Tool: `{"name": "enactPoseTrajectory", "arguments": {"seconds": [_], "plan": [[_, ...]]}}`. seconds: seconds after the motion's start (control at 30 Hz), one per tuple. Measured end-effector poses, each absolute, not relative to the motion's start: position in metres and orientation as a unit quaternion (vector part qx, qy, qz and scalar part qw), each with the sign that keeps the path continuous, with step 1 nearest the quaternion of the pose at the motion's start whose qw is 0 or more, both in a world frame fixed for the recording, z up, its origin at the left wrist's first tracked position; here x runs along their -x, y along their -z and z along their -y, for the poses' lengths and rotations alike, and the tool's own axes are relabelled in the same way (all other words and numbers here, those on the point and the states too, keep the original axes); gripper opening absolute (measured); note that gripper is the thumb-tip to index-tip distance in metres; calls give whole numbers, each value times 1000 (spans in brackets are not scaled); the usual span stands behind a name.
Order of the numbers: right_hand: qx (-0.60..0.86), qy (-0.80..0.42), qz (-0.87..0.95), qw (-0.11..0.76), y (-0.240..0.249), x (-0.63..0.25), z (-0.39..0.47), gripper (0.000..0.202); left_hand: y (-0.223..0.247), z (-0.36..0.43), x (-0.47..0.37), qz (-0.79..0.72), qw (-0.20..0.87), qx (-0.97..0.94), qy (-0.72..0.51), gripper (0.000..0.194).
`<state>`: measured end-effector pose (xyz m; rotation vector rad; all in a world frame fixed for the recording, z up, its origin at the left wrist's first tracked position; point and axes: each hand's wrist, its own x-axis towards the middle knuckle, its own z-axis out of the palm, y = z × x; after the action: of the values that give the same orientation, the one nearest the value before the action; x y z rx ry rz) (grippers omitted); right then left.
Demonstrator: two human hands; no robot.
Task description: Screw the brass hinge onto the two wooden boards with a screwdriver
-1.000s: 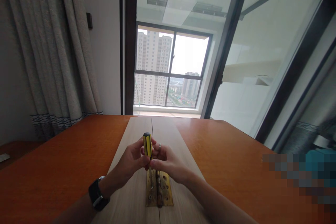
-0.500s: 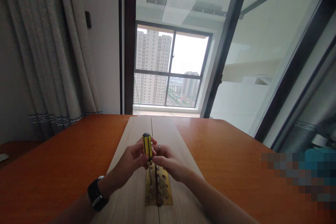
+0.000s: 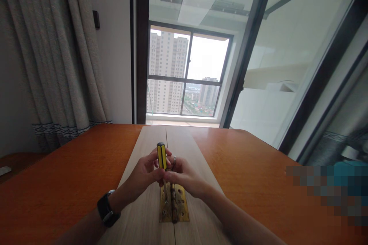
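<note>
My left hand (image 3: 150, 170) is closed around a yellow and black screwdriver (image 3: 162, 155), which stands nearly upright. My right hand (image 3: 181, 174) meets it from the other side, its thumb and fingers pinched at the lower end of the handle. Below the hands the thin shaft points down at the left leaf of a brass hinge (image 3: 181, 211), close to a screw hole. The hinge lies open across the seam between two pale wooden boards (image 3: 143, 220); my hands cover its far end.
The boards lie lengthwise on an orange-brown wooden table (image 3: 238, 164). Beyond its far edge are dark-framed glass doors (image 3: 250, 49) and a window. A grey curtain (image 3: 83, 65) hangs at the left. Pixelated blocks hide the right edge.
The screwdriver handle has turned a little and stands slightly more upright. My right thumb has moved in closer against it. Hinge and boards stay in place.
</note>
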<state>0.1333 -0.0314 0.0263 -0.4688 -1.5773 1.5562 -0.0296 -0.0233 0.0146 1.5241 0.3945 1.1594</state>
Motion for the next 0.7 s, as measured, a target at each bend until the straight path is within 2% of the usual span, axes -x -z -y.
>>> {"name": "enactPoseTrajectory", "arguments": {"seconds": [0.27, 0.47, 0.7], "plan": [[176, -615, 644, 421, -26, -135, 30, 20, -13, 20, 34, -162, 539, -683, -465, 36], [162, -618, 645, 419, -23, -135, 28, 21, -12, 19, 32, -169, 542, -677, -468, 38], [158, -615, 647, 422, -26, -133, 32, 33, -14, 22, 31, -160, 561, -659, -475, 48]]}}
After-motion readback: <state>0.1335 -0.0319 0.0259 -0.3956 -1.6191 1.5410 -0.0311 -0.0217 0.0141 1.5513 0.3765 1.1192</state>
